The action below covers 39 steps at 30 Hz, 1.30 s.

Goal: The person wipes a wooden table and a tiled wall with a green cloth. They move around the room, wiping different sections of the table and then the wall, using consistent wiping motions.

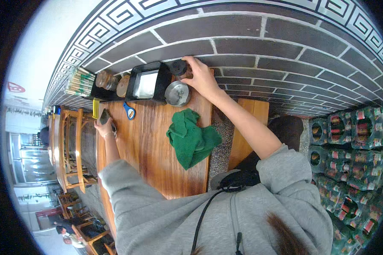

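My right hand [200, 76] reaches to the wall side of a wooden table [150, 134], its thumb and fingers around a dark jar with a black lid [178, 67]. Just below that jar is a round metal dish [177, 93]. Over at the table's left edge, my left hand [104, 128] grips a dark, flat, phone-like object [105, 116]; the fingers partly hide it. A crumpled green cloth [191, 138] lies near the right edge, touched by neither hand. A blue bottle opener [129, 111] rests between the left hand and a black tissue box [146, 83].
Along the brick-patterned wall [237, 47] stand chopsticks [80, 81], a glass jar [106, 80] and another round container [123, 86]. A yellow item [96, 108] is by the left edge. A wooden bench [249, 121] and stacked bottle packs [348, 159] are right; a person [68, 237] is far left.
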### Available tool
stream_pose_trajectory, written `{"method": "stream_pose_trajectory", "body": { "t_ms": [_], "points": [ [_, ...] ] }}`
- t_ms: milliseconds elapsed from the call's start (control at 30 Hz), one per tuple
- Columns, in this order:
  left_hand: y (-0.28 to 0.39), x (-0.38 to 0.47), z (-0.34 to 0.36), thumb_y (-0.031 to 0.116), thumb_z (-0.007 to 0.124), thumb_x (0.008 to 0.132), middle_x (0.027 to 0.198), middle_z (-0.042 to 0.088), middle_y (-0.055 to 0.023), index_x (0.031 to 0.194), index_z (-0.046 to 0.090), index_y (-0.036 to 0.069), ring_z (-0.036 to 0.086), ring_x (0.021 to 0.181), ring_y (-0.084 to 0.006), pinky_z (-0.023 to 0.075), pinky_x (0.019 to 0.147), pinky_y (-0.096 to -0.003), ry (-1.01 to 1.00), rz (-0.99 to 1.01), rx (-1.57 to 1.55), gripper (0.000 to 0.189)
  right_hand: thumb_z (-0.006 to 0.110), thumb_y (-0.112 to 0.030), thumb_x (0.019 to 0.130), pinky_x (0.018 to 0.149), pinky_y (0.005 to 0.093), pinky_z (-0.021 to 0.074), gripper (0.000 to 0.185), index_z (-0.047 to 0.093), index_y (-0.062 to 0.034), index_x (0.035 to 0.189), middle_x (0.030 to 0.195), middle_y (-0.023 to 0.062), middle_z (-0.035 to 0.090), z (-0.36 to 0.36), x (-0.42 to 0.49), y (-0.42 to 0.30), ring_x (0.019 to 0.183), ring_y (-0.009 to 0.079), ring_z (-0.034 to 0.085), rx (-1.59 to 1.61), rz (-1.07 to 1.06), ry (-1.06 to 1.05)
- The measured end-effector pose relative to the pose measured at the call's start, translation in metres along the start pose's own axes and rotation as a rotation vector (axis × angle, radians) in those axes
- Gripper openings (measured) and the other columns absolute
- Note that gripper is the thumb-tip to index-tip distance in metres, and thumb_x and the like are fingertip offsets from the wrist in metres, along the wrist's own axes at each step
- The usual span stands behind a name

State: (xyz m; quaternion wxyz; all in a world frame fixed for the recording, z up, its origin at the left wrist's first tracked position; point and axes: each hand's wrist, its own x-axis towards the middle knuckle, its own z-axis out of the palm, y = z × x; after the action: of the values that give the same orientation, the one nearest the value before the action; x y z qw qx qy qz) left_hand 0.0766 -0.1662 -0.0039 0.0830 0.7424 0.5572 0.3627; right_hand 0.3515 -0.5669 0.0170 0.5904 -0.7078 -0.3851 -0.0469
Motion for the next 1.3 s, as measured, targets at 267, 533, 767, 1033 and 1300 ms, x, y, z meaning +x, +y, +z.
{"method": "stream_pose_trajectory", "body": {
  "t_ms": [267,533,767,1033,1300],
  "points": [
    [0.055,-0.143,-0.115,-0.008,0.064,0.064,0.127,0.044,-0.0210,0.142,0.019,0.015,0.048,0.112,-0.0254,0.0443,0.086,-0.0347,-0.566,0.132,-0.666,0.093,0.069,-0.030,0.074,0.087,0.0404,0.0417,0.053,0.047,-0.0024,0.113,0.112,0.0194,0.049,-0.010,-0.060,-0.043,0.102,0.0340,0.051,0.141,0.036,0.097],
    [0.123,-0.234,-0.104,-0.008,0.064,0.060,0.131,0.040,-0.0218,0.142,0.019,0.015,0.040,0.122,-0.0293,0.0329,0.102,-0.0378,-0.770,0.363,-0.585,0.097,0.079,-0.037,0.056,0.088,0.0442,0.0391,0.090,0.037,-0.0048,0.130,0.121,0.0200,0.040,0.000,-0.125,-0.084,0.107,0.0348,0.042,-0.248,0.063,-0.278],
    [0.129,-0.233,-0.087,-0.009,0.061,0.060,0.136,0.034,-0.0182,0.141,0.021,0.009,0.037,0.124,-0.0285,0.0297,0.103,-0.0364,-0.677,0.507,-0.545,0.092,0.074,-0.012,0.055,0.085,0.0352,0.0439,0.065,0.046,-0.0058,0.114,0.098,0.0125,0.058,-0.050,-0.143,-0.096,0.097,0.0254,0.057,0.653,0.401,-0.342],
    [0.138,-0.241,-0.084,0.001,0.060,0.069,0.141,0.027,-0.0208,0.139,0.022,0.003,0.026,0.131,-0.0333,0.0198,0.107,-0.0407,-0.565,0.689,-0.230,0.080,0.071,-0.006,0.062,0.091,0.0328,0.0383,0.070,0.032,-0.0110,0.120,0.110,0.0081,0.044,-0.188,-0.198,-0.040,0.106,0.0192,0.046,0.568,0.618,0.184],
    [0.194,-0.365,-0.157,0.015,0.068,0.067,0.146,0.010,-0.0236,0.140,0.023,0.006,0.006,0.135,-0.0415,0.0066,0.107,-0.0520,-0.860,0.961,0.114,0.086,0.073,-0.020,0.066,0.091,0.0465,0.0396,0.066,0.040,-0.0098,0.122,0.126,0.0189,0.037,-0.112,-0.254,0.075,0.105,0.0396,0.047,-0.178,0.779,-0.230]
  ]
}}
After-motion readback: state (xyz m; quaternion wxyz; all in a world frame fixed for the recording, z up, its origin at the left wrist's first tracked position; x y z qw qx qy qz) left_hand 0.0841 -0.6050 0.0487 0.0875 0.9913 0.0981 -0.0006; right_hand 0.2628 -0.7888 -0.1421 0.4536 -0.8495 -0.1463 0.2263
